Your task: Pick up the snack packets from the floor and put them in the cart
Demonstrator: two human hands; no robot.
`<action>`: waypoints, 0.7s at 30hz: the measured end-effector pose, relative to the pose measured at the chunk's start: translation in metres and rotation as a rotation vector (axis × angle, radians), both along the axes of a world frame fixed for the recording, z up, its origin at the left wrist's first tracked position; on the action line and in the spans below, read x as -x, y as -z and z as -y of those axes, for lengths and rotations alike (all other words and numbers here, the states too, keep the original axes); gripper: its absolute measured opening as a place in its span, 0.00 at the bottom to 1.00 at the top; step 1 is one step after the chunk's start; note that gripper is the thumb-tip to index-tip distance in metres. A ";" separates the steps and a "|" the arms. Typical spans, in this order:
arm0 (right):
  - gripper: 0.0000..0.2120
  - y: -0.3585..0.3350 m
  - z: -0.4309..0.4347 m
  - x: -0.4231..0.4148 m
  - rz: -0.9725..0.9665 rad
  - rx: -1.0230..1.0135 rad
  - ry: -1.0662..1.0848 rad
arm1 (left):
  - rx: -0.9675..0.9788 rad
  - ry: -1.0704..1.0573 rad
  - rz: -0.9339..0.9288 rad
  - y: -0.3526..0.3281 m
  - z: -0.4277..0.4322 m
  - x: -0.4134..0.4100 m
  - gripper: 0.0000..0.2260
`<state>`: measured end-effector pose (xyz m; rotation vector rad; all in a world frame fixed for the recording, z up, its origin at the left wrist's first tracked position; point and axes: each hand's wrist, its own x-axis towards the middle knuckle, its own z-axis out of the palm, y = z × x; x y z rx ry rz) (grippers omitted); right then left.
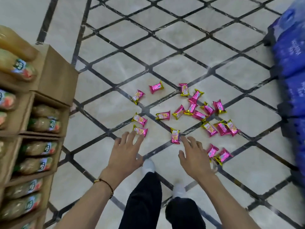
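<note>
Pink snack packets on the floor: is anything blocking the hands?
Nothing visible is. The left hand is at one pink-and-gold foil packet, and the right hand is beside another packet. The cart is not in view.

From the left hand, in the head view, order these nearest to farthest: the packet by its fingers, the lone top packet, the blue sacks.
1. packet by the fingers: at the left hand's fingertips, just ahead.
2. lone top packet: farther ahead, slightly right.
3. blue sacks: at the far right edge.
</note>
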<state>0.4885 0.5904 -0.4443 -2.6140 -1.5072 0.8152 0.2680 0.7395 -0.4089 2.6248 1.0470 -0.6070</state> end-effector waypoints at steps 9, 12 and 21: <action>0.25 0.237 -0.075 -0.004 -0.039 0.043 0.093 | 0.008 0.222 -0.063 0.236 -0.087 -0.020 0.42; 0.25 0.327 -0.077 -0.011 0.005 0.060 0.092 | 0.068 0.302 -0.115 0.332 -0.097 -0.019 0.46; 0.35 0.582 -0.078 -0.048 0.140 0.130 0.090 | -0.061 0.503 -0.219 0.611 -0.152 -0.009 0.50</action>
